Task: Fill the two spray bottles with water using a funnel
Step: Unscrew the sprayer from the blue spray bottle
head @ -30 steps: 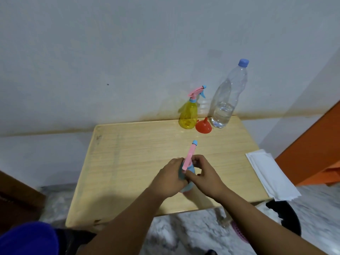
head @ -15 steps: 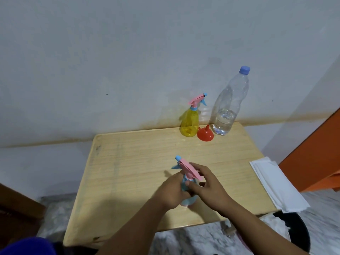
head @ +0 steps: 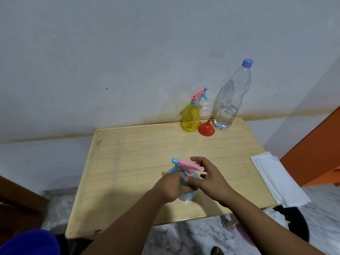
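Note:
A light blue spray bottle with a pink and blue spray head stands near the front of the wooden table. My left hand is wrapped around its body. My right hand curls around the back of the spray head, fingers at its neck. The nozzle points left. At the table's back edge stand a yellow spray bottle with its head on, an upturned red funnel, and a clear water bottle with a blue cap, about a quarter full.
A folded white cloth lies over the table's right edge. An orange panel stands at the right, a black bin below it on the marble floor. The wall runs right behind the table.
The spray head has turned from pointing away from me to pointing left. The blue bottle stays on the table in both hands.

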